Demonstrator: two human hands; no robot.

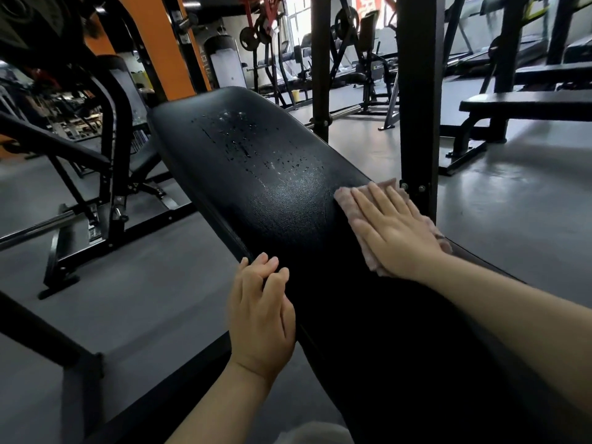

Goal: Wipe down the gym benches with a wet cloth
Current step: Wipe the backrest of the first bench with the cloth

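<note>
Biggest risk here, I'd say: the cloth (389, 227) sits right at the right-hand edge of the bench pad (272, 193), partly hanging over the side, so a hard swipe that way could push it off onto the floor (144, 299). Also the water beads (250, 145) toward the upper middle of the frame look untouched, so that far end could easily get skipped and dry streaky. And the black upright post (419, 100) stands just beyond the cloth, so knuckles could bang it on a wide stroke.

Fingers now. The right hand (394, 232), right of center, lies flat on top of the pinkish cloth, fingers straight and slightly fanned, pressing it down onto the pad rather than gripping it. The left hand (261, 312), lower center, rests on the pad's left edge with fingers mostly together and gently bent at the tips, holding nothing, just bracing I think.

The bench runs diagonally from upper middle down to the lower right, with more benches (525, 105) in the upper right, presumably waiting their turn.
</note>
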